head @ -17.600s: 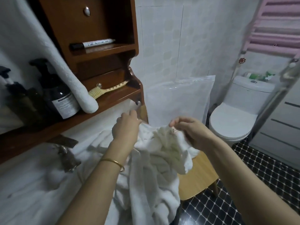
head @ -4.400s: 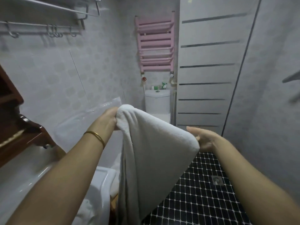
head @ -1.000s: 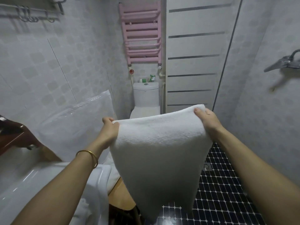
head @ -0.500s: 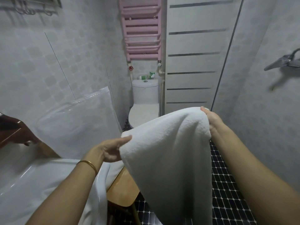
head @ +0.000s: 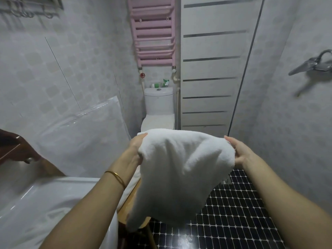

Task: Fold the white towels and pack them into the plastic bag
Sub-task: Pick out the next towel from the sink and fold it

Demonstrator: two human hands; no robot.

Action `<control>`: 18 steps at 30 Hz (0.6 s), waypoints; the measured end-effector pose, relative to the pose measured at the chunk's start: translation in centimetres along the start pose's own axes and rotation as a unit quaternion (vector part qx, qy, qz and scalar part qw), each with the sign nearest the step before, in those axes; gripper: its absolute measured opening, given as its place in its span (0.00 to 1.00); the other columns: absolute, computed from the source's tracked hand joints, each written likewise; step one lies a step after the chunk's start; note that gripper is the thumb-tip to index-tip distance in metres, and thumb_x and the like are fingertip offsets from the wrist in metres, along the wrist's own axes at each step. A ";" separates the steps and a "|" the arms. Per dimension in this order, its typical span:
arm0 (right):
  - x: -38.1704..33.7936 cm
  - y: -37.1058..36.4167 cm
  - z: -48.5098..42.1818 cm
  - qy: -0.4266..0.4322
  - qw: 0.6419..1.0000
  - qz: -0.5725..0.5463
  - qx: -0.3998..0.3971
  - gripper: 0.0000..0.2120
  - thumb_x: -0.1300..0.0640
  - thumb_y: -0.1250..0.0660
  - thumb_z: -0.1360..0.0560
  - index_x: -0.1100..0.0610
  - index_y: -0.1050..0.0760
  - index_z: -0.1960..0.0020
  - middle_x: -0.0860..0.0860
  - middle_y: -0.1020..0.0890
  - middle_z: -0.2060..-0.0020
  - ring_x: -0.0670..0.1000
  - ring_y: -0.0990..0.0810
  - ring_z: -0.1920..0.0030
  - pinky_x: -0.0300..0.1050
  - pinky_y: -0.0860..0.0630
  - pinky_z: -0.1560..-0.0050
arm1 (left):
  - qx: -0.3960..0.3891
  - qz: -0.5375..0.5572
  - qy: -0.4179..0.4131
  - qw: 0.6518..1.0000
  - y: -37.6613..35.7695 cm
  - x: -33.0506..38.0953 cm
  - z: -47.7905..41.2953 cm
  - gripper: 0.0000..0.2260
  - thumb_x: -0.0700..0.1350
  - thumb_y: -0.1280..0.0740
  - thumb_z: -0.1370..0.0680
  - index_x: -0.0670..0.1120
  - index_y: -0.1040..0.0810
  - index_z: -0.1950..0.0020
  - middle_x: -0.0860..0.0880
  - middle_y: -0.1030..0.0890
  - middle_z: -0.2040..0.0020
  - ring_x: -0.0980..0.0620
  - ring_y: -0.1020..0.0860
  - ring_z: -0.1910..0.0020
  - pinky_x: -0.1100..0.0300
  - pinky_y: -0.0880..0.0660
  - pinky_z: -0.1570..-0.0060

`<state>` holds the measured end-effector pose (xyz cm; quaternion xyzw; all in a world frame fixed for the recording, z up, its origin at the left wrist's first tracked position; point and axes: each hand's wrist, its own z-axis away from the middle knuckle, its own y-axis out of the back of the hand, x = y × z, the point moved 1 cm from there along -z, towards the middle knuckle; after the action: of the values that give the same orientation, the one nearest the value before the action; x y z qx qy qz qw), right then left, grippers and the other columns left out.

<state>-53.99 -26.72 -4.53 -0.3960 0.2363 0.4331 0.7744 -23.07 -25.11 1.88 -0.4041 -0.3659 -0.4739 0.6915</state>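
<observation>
view: head
change: half a second back the left hand (head: 135,150) lay lower, flat against the cloth; now raised level with the right hand (head: 239,153), both at the top edge
towel then/now: earlier a long drape from one high corner; now the white towel (head: 181,169) is doubled over, shorter, hanging in a rounded wedge
meaning: likely one more fold done; not squared yet, not bagged yet
towel place: mid-air at frame centre, between both hands, above the wooden stool (head: 133,200) at 7 o'clock
left fingers: curled onto the towel's left edge, tips partly hidden in the cloth
right fingers: together along the right edge, thumb below, pinching the cloth; tips hidden behind it
plastic bag (head: 80,141): 9 o'clock of towel, clear, glossy, creased, leaning on the tiled wall, apart from the towel
towel texture: thick terry, soft, matte, limp
basin (head: 53,203): 8 o'clock, smooth glossy white
floor (head: 233,212): black mosaic, shiny
toilet (head: 159,105): 12 o'clock, white ceramic
</observation>
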 end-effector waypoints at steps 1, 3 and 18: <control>0.6 0.4 -0.1 -0.010 1.000 0.015 -0.012 0.08 0.52 0.29 0.30 0.57 0.24 0.58 0.52 0.26 0.65 0.53 0.25 0.63 0.47 0.27 0.57 | -0.010 0.018 0.002 1.000 -0.4 0.1 0.1 0.15 0.38 0.43 0.19 0.37 0.28 0.34 0.42 0.22 0.46 0.47 0.23 0.53 0.54 0.28 0.45; 1.9 0.6 0.1 -0.047 0.996 0.034 -0.068 0.11 0.53 0.29 0.33 0.58 0.23 0.55 0.55 0.22 0.60 0.56 0.23 0.57 0.50 0.28 0.50 | -0.036 0.044 -0.005 0.998 -0.8 0.5 0.3 0.11 0.35 0.44 0.19 0.37 0.25 0.42 0.44 0.17 0.61 0.51 0.19 0.67 0.56 0.25 0.47; -0.1 -4.3 1.1 0.207 0.946 0.210 -0.134 0.17 0.58 0.35 0.23 0.55 0.27 0.34 0.53 0.22 0.38 0.49 0.20 0.49 0.44 0.21 0.53 | 0.044 -0.125 0.041 0.990 6.0 1.9 -0.1 0.10 0.37 0.44 0.19 0.41 0.26 0.57 0.46 0.20 0.70 0.48 0.28 0.66 0.60 0.27 0.68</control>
<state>-50.29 -27.21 -2.02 -0.5183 0.4088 0.5221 0.5400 -16.85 -24.56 2.28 -0.3047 -0.4048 -0.5562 0.6587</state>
